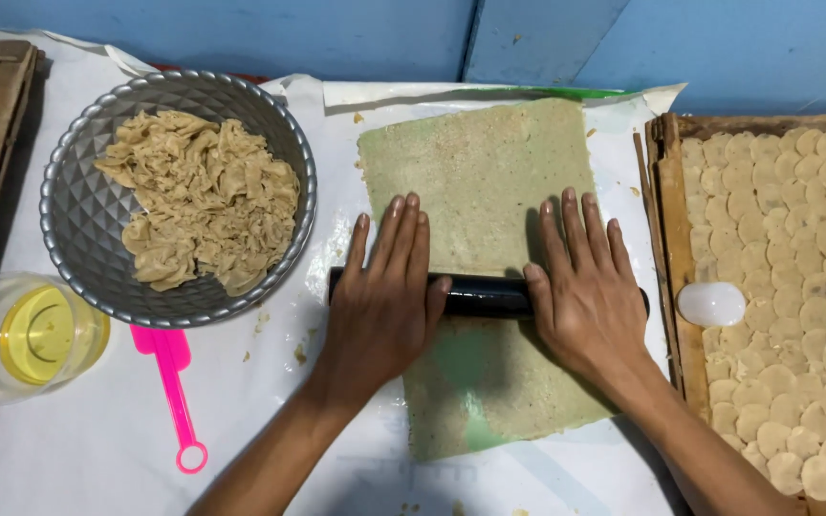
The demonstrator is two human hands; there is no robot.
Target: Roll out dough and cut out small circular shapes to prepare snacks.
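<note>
I see black rolling pin point(482, 295) lying crosswise on dough sheet point(486, 182), mid-surface. My left hand point(382, 296) flat on pin's left end, right hand point(586, 291) on right end. Fingers point(403, 234) straight, close together, reaching past pin onto dough; not clamped. Bowl point(78, 210) of scraps toward far left corner.

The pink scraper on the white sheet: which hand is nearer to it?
Left. The left hand presses the black roller just right of the pink scraper; the right hand lies farther right, across the dough sheet.
</note>
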